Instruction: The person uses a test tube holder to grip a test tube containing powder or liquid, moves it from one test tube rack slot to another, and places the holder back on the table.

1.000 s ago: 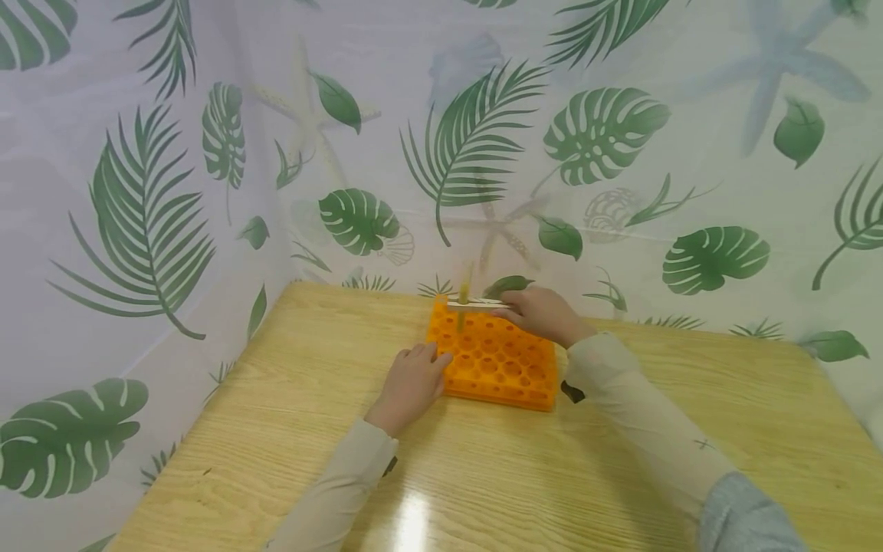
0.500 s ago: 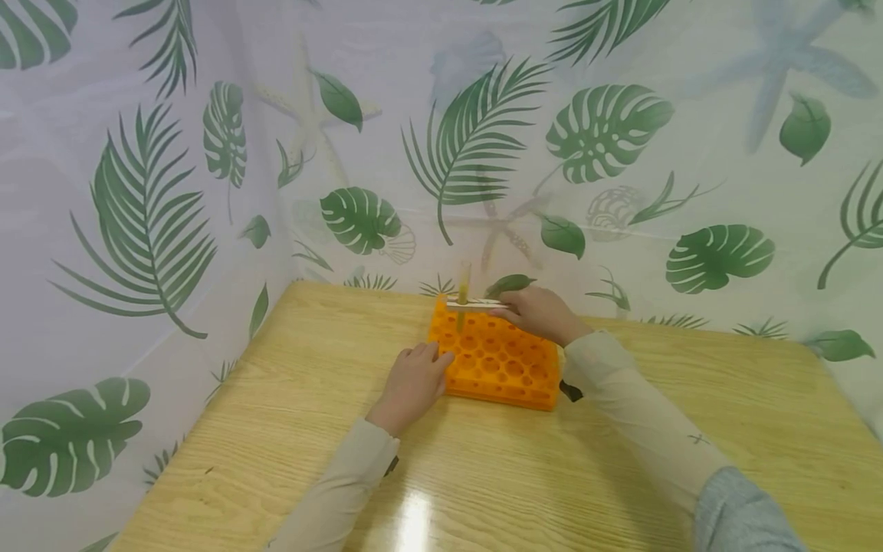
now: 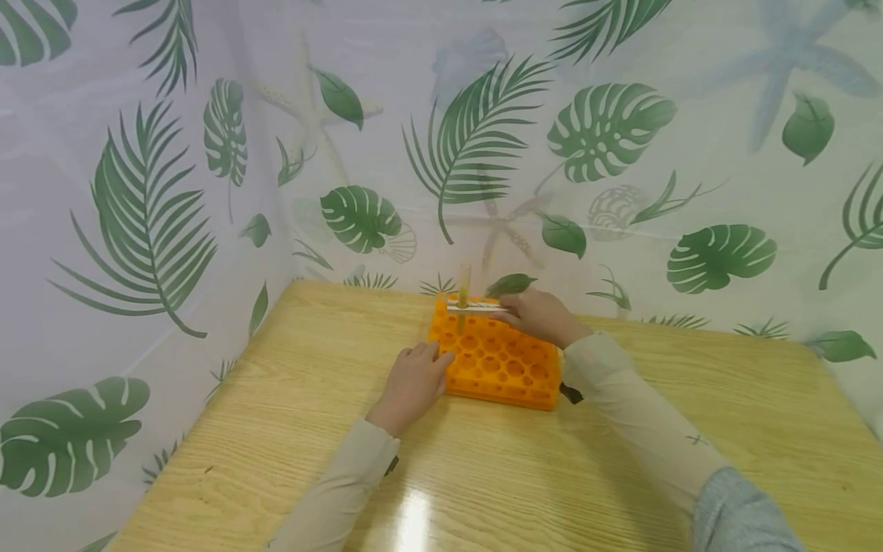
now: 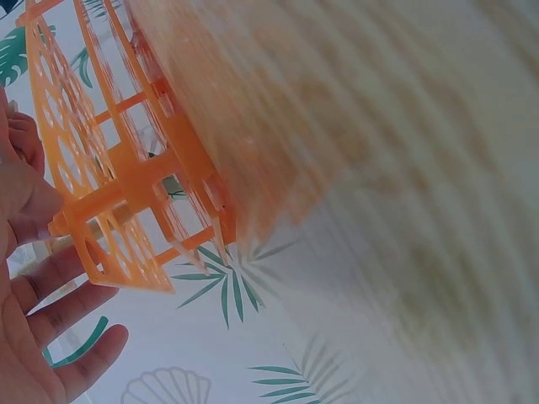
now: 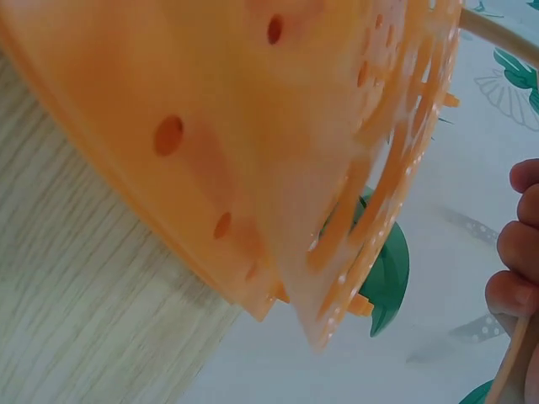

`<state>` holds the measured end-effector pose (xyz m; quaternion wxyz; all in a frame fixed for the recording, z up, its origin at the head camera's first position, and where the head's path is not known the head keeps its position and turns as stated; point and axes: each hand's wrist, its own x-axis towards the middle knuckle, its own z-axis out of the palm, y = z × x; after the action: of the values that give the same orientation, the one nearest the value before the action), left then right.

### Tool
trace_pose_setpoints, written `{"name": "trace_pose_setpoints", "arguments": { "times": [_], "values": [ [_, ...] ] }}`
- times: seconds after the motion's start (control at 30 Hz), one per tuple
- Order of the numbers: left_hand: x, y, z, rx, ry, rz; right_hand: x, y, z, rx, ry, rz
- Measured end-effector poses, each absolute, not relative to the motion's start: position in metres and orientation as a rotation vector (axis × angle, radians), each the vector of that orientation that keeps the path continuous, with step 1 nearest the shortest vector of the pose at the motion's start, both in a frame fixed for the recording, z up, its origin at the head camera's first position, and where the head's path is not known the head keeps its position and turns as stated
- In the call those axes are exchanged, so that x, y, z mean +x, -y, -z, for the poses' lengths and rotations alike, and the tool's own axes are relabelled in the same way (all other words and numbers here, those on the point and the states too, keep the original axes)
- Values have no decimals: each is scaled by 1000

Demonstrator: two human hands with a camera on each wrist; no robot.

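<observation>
An orange test tube rack, its top full of round holes, stands on the table. At its near left corner, my left hand holds the edge, thumb and index finger at the corner and the other fingers spread in the left wrist view. My right hand grips a wooden test tube clamp over the rack's far side. Its jaws hold a test tube of yellowish liquid upright at the rack's far left. Whether the tube's bottom sits in a hole, I cannot tell. Wooden handle shows under my right hand in the right wrist view.
The wood-grain table extends to both sides and in front of the rack. Close behind the rack hangs a white leaf-patterned curtain, which also closes off the left side. A dark strap end hangs below the right cuff.
The clamp and test tube have come down slightly toward the rack. My left hand keeps its place at the rack's corner.
</observation>
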<state>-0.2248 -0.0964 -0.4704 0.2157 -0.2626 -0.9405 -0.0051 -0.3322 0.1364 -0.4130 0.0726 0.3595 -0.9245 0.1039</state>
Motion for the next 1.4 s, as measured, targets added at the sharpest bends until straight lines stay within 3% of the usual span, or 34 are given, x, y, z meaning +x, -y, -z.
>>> {"name": "trace_pose_setpoints", "arguments": {
  "times": [1.4],
  "values": [
    [-226, 98, 478, -722, 2571, -10, -327, -136, 438, 1069, 2771, -222]
  ]
}}
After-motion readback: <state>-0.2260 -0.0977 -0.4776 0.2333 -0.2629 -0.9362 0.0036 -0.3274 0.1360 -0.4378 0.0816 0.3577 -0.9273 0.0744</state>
